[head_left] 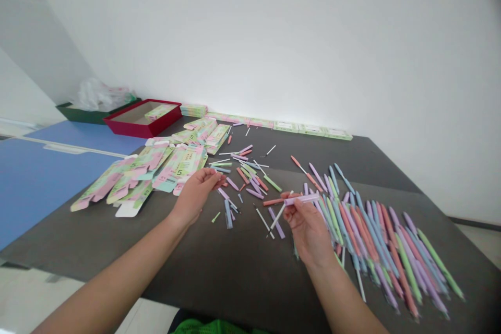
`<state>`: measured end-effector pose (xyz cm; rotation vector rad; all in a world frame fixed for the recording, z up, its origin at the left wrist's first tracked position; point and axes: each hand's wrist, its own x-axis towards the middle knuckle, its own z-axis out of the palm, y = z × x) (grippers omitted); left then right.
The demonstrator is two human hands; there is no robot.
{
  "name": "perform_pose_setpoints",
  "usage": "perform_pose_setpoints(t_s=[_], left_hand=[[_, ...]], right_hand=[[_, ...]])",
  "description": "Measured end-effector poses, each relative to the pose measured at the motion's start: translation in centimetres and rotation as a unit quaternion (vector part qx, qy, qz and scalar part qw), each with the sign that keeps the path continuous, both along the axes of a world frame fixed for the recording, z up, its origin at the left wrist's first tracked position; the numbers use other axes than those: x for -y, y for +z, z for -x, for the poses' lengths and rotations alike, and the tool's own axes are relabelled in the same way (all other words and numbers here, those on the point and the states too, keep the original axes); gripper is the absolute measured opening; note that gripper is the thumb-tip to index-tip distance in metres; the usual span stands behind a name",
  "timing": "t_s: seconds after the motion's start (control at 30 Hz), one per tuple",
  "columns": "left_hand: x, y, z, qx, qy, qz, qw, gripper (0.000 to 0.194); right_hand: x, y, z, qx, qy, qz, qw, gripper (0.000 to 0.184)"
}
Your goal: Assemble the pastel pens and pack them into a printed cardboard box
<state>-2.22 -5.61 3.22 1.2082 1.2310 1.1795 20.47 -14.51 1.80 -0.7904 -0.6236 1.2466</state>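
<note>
Between the thumb and fingers of my right hand point(311, 229) is a light purple pen barrel point(302, 199), lying almost level. A white refill point(277, 221) slants down from beside those fingers; whether the hand grips it too, I cannot tell. My left hand point(201, 190) is pinched closed over the left side of the loose pen parts point(250, 169), and anything at its fingertips is too small to name. Those parts are short coloured barrels and thin white refills, scattered on the dark table. Close to the right hand lies a large group of pastel pens point(368, 235), side by side.
Flattened printed cartons point(136, 172) overlap at the left. Behind them stand a red tray point(151, 128) and a green tray point(78, 115) with a plastic bag point(102, 95). A row of small boxes point(285, 126) runs along the wall. A blue surface point(50, 162) adjoins the dark table point(242, 276).
</note>
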Motion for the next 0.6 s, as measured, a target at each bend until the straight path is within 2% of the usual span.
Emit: perform_pose_setpoints(t_s=[0.17,0.3,0.43,0.5,0.6], left_hand=[[-4.5,-1.4,0.3,-0.171,0.003,-0.04,0.984,0.026],[-7.9,-2.2,-0.5,-0.243,0.006,-0.058,0.968,0.026],[-10.3,-2.8,-3.9,-0.321,-0.039,-0.084,0.942,0.024],[-11.4,-3.1,-6.0,-0.359,-0.066,-0.097,0.926,0.029],[-13.8,-2.7,-8.1,-0.416,-0.089,-0.11,0.899,0.03]], right_hand=[[0.0,-0.2,0.0,-0.005,0.0,-0.006,1.0,0.009],[-0.1,0.0,-0.2,-0.014,-0.013,-0.005,1.0,0.009],[-0.3,0.0,-0.5,-0.025,-0.026,-0.004,0.999,0.01],[-0.4,0.0,-0.6,-0.022,-0.028,-0.001,0.999,0.01],[-0.5,-0.1,-0.8,-0.021,-0.037,0.007,0.999,0.01]])
